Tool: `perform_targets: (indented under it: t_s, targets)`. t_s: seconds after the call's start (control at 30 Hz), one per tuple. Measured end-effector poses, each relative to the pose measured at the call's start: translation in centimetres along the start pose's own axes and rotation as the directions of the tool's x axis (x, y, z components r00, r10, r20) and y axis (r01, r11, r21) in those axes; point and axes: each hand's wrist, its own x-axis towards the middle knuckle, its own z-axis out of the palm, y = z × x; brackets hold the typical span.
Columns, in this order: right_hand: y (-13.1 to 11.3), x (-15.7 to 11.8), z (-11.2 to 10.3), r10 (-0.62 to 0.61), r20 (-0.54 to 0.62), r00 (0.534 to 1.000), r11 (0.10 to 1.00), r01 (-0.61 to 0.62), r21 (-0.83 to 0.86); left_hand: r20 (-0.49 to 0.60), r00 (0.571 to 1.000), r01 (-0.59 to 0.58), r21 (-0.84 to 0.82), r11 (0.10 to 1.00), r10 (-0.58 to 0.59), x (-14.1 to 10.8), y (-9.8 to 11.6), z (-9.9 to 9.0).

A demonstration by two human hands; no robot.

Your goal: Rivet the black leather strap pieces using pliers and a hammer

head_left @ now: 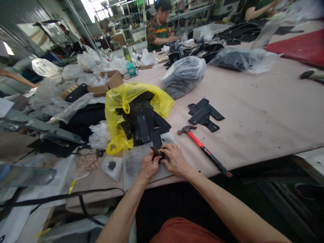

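Observation:
My left hand [151, 164] and my right hand [175, 160] meet over a speckled white board [136, 162] at the table's front edge. Both have their fingers closed on a small dark strap piece [156, 151], partly hidden by the fingers. Just beyond them, more flat black pieces [144, 128] spill from a yellow plastic bag [113, 108] onto the board. To the right lies a claw hammer [202, 146] with a red and black handle, its head pointing away from me. Behind the hammer, several black strap pieces [202, 113] lie in a loose crossed pile.
Left of the board sit a small white tray with dark bits [111, 166] and a bag of copper-coloured small parts [87, 162]. Clear plastic bags [183, 76] and a cardboard box [113, 80] stand farther back. A co-worker [159, 30] sits across the table.

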Motion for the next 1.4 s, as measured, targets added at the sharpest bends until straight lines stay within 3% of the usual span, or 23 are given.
perform_targets:
  t_s: [0.2, 0.47, 0.57, 0.67, 0.8, 0.93, 1.07, 1.17, 1.3, 1.4]
  targets:
    - [0.3, -0.1, -0.4, 0.023, 0.017, 1.0, 0.999, -0.024, 0.028, -0.109, 0.968, 0.192, -0.261, 0.946, -0.226, 1.4, -0.2, -1.3]
    - [0.2, -0.1, -0.4, 0.038, 0.03, 0.999, 0.997, -0.04, 0.069, -0.071, 0.989, 0.124, -0.079, 0.989, -0.13, 1.2, -0.5, -1.1]
    - [0.0, -0.4, -0.2, 0.036, 0.035, 0.999, 0.997, -0.038, 0.068, -0.064, 0.993, 0.093, -0.064, 0.994, -0.097, 1.1, -0.4, -1.0]
    - [-0.2, -0.1, -0.2, 0.109, -0.02, 0.994, 0.993, -0.108, 0.039, -0.077, 0.991, 0.103, -0.094, 0.99, -0.11, 1.2, -0.7, -1.0]
    - [-0.4, 2.2, 0.0, 0.243, -0.078, 0.967, 0.965, -0.249, -0.08, -0.12, 0.975, 0.162, -0.186, 0.969, -0.186, 1.4, -1.3, -1.3]
    - [-0.9, 5.2, 1.0, 0.255, -0.068, 0.965, 0.947, -0.263, -0.182, -0.227, 0.948, 0.182, -0.186, 0.965, -0.223, 1.2, -1.7, -1.4]
    - [-1.7, 6.4, 1.9, 0.238, -0.052, 0.97, 0.94, -0.243, -0.238, -0.397, 0.868, 0.236, -0.199, 0.951, -0.298, 0.8, -1.8, -1.4]
    - [-1.6, 6.7, 2.1, 0.271, -0.066, 0.96, 0.931, -0.279, -0.234, -0.454, 0.823, 0.267, -0.221, 0.938, -0.341, 0.8, -2.0, -1.5]
    - [-0.6, 8.2, 1.5, 0.422, -0.054, 0.905, 0.89, -0.425, -0.163, -0.449, 0.835, 0.28, -0.154, 0.948, -0.319, 0.9, -2.2, -1.4]
    - [0.0, 9.7, 1.5, 0.457, -0.046, 0.889, 0.879, -0.458, -0.132, -0.423, 0.852, 0.274, -0.143, 0.951, -0.309, 1.0, -2.1, -1.4]
